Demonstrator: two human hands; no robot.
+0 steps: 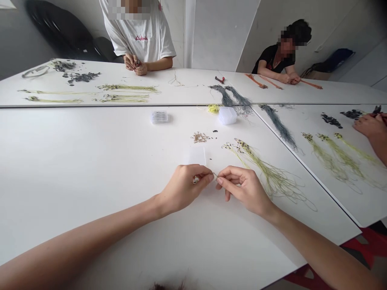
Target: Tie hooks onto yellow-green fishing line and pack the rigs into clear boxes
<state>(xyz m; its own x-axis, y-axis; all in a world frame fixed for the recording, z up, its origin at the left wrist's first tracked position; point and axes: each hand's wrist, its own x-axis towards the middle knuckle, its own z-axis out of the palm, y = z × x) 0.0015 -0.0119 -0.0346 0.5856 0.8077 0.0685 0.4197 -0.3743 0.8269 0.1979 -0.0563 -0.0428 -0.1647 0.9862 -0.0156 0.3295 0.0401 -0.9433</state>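
Note:
My left hand [184, 186] and my right hand [243, 188] meet over the white table [90, 169], fingertips almost touching. Both are pinched on a tiny piece at the end of a thin yellow-green line [215, 176]; what the piece is I cannot make out. Just right of my right hand lies a bundle of yellow-green lines with dark ends [266, 169]. A small pile of brownish hooks [200, 137] and a few black beads [215, 131] lie beyond my hands. A clear flat lid [197, 155] rests just behind my left hand.
Two clear plastic boxes [159, 117] [227, 115] stand further back. Grey line bundles [232, 98] and more yellow-green bundles [335, 155] lie on adjoining tables. A person in a white shirt [142, 36] and one in black [276, 60] work at the far side; another person's hand [370, 125] is at right.

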